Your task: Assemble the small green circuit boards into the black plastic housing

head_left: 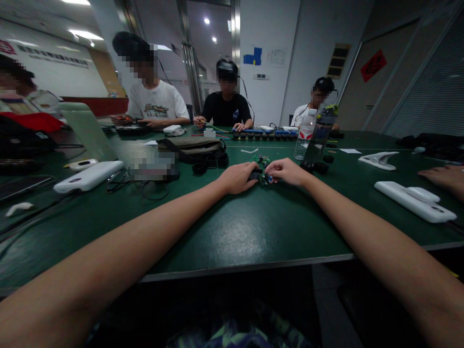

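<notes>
My left hand [239, 177] rests low over the green table, its fingers closed around a small black block [255, 174]. Close on its right, my right hand [284, 171] pinches at a little cluster of green and blue parts [266, 179], which look like small circuit boards or wires. The cluster lies against the black block, between both hands. More small green pieces [261, 159] lie just beyond my fingers. Exactly what sits between my right fingertips is too small to make out.
A clear water bottle [305, 135] and a dark bottle [322, 137] stand beyond my right hand. A dark pouch [195, 147] lies left of centre. White power banks [90, 176] flank both arms. Several people sit around the table; another person's hand [444, 179] rests at right.
</notes>
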`<state>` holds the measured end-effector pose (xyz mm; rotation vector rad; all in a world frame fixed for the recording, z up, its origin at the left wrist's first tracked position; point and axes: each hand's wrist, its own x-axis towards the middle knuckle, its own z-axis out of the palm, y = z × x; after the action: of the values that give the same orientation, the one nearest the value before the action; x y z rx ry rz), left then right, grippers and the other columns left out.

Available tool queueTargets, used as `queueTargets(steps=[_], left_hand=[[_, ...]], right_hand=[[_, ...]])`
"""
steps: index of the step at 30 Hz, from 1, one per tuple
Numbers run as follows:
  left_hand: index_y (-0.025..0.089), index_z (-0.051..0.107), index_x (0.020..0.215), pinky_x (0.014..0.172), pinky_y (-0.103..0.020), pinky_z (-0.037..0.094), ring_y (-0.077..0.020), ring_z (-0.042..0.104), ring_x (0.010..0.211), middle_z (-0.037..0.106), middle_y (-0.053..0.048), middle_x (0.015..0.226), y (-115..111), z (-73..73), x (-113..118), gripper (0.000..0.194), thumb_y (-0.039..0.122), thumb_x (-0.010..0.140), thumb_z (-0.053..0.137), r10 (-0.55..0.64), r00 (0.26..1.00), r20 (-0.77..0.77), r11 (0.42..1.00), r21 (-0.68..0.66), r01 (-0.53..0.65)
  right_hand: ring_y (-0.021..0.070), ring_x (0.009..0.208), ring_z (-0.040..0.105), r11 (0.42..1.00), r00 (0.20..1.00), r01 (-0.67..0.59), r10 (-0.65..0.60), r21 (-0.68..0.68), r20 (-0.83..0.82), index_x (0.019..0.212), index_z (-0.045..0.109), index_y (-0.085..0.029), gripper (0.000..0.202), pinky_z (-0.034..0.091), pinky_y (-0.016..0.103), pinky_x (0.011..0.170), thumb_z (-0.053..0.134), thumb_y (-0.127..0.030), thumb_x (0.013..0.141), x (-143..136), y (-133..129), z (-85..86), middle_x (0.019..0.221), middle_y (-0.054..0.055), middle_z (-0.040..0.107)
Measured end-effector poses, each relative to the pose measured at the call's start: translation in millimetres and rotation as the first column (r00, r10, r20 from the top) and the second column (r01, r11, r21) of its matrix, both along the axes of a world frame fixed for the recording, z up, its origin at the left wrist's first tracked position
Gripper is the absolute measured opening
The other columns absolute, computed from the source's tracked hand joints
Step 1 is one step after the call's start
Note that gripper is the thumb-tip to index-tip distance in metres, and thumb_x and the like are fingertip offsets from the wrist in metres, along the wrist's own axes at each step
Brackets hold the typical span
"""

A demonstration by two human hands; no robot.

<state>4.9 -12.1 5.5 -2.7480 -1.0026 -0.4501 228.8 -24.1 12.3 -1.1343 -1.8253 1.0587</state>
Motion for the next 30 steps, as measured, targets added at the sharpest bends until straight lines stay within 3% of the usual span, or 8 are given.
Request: queueTargets(steps=[13, 24, 30], left_hand=[[0.018, 0.05, 0.124, 0.092, -0.037, 0.052, -0.0263, 0.067, 0.11, 0.068, -0.011, 0.119, -1.3, 0.8, 0.8, 0.036, 0.037, 0.094, 0.052, 0.015, 1.0, -0.003, 1.0, -0.001, -0.015], [0.017, 0.051, 0.126, 0.093, -0.04, 0.052, -0.0284, 0.064, 0.108, 0.063, -0.014, 0.119, -3.9, 2.7, 1.0, 0.04, 0.041, 0.094, 0.053, 0.127, 0.992, 0.022, 0.99, 0.067, -0.128], [0.015, 0.054, 0.12, 0.094, -0.044, 0.051, -0.0312, 0.059, 0.111, 0.06, -0.016, 0.116, -2.3, 3.7, -0.2, 0.036, 0.035, 0.091, 0.056, 0.144, 0.986, 0.079, 0.984, 0.098, -0.152]], right_hand=[[0.0114, 0.054, 0.067, 0.999, 0.999, 0.037, -0.037, 0.008, -0.027, 0.081, 0.068, -0.012, 0.009, 0.052, 0.018, 0.051, 0.064, -0.004, 0.079, -1.3, -0.4, 0.3, 0.057, 0.0, 0.068], [0.0096, 0.05, 0.063, 0.996, 0.995, 0.092, -0.091, 0.018, -0.046, 0.082, 0.07, -0.012, 0.012, 0.053, 0.018, 0.051, 0.065, -0.002, 0.079, -1.0, -3.1, 5.6, 0.054, 0.0, 0.067], [0.0087, 0.047, 0.06, 0.987, 0.987, 0.155, -0.154, 0.028, -0.044, 0.081, 0.07, -0.012, 0.01, 0.051, 0.018, 0.049, 0.067, -0.004, 0.078, 2.0, -1.0, 4.6, 0.053, -0.001, 0.065]])
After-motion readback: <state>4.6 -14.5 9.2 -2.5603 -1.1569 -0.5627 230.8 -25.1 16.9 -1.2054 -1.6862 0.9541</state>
